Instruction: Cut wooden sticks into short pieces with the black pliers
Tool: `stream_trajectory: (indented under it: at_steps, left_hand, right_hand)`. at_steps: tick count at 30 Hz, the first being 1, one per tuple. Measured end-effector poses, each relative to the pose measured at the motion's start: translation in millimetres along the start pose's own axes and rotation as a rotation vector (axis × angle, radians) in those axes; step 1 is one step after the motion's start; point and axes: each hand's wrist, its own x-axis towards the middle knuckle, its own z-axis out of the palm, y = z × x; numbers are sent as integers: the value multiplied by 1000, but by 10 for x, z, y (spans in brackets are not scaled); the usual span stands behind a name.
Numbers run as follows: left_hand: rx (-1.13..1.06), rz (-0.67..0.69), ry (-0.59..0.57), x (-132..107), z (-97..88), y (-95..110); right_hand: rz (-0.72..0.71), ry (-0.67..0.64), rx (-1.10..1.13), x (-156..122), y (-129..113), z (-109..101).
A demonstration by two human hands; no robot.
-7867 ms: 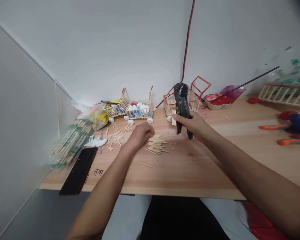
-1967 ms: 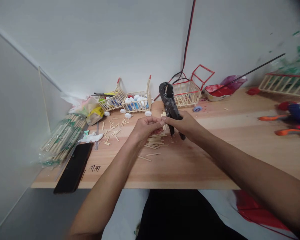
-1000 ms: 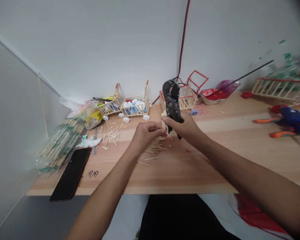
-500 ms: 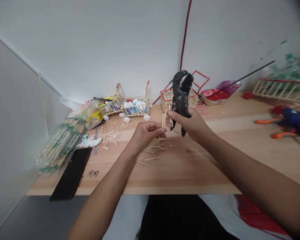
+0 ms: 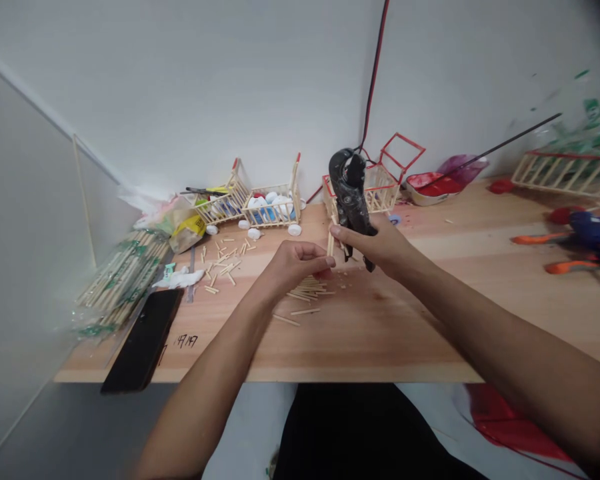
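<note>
My left hand (image 5: 305, 262) pinches a couple of short wooden sticks (image 5: 331, 245) upright between thumb and fingers. Wrapped round a black hand cutter (image 5: 351, 190) with a hooked jaw, my right hand (image 5: 375, 241) holds it jaw-up just right of those sticks. The right thumb reaches to the sticks' upper part. Part of another stick shows by the cutter's handle, mostly hidden. Below the left hand lies a pile of cut sticks (image 5: 307, 291) on the wooden table (image 5: 380, 333). Shorter cut pieces (image 5: 225, 267) are scattered to its left.
Small stick-built carts (image 5: 273, 212) stand along the wall, one red-edged cart (image 5: 387, 190) behind the cutter. Bagged long sticks (image 5: 120, 283) and a black phone (image 5: 143, 340) lie left. A red paint tub (image 5: 433, 189) and a blue-and-orange tool (image 5: 593, 240) are right.
The cutter has shifted slightly left and tilted, its jaw moving down and left toward the sticks. My left hand has barely moved and still holds them. The view has shifted slightly.
</note>
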Motion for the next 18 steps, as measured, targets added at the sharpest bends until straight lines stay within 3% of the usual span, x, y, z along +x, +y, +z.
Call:
stream_trajectory:
  at_steps: [8,18]
  left_hand:
    - [-101,35,-167,-37,-93,7]
    - [41,49,5,0,-22,15]
  right_hand:
    - [44,102,21,27,17,-37]
    - [72,113,66,7,-19,1]
